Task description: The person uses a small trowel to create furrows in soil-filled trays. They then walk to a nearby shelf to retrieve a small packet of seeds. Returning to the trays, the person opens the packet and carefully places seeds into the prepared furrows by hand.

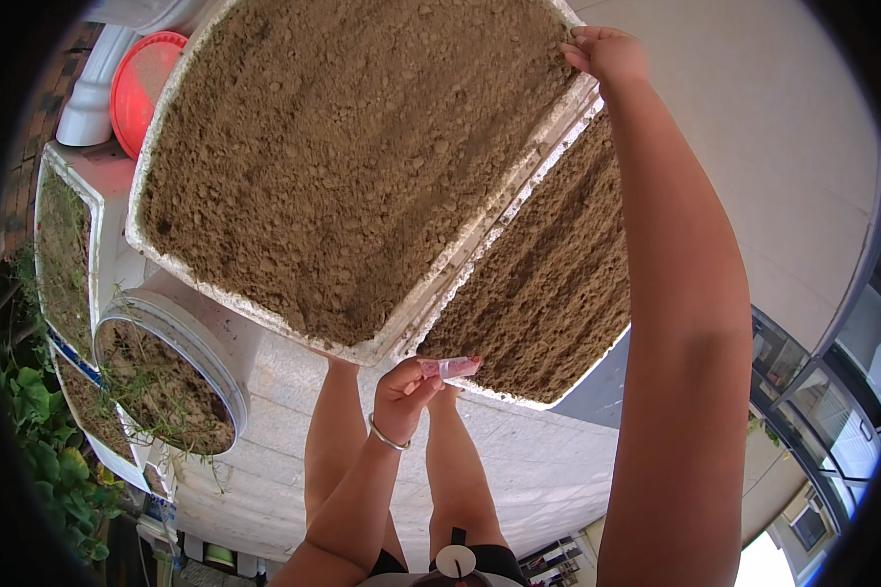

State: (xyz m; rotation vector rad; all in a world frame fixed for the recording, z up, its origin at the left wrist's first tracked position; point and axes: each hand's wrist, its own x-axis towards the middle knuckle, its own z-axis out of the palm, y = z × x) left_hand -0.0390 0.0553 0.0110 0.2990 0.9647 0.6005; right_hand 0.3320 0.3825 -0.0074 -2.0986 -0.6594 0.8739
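Note:
My left hand [402,400] holds a small clear plastic packet [449,367] with pinkish contents between thumb and fingers. It is just in front of the near corner of a large white foam box [371,351]. Brown, loose soil [352,161] fills this box. At the far right corner, my right hand [611,57] reaches over the rim with its fingertips close together above the soil. Whether anything tiny is pinched there cannot be seen. A second foam box [539,400] stands alongside on the right, and its soil [536,293] has furrows in it. My right forearm covers part of that box.
Left of the boxes stand a round bucket [238,381] of soil with thin green plants, more foam planters [95,249], a red lid [136,95] and a white pipe [92,103]. Leafy plants [51,447] grow at the far left. Pale paving [272,469] lies underfoot.

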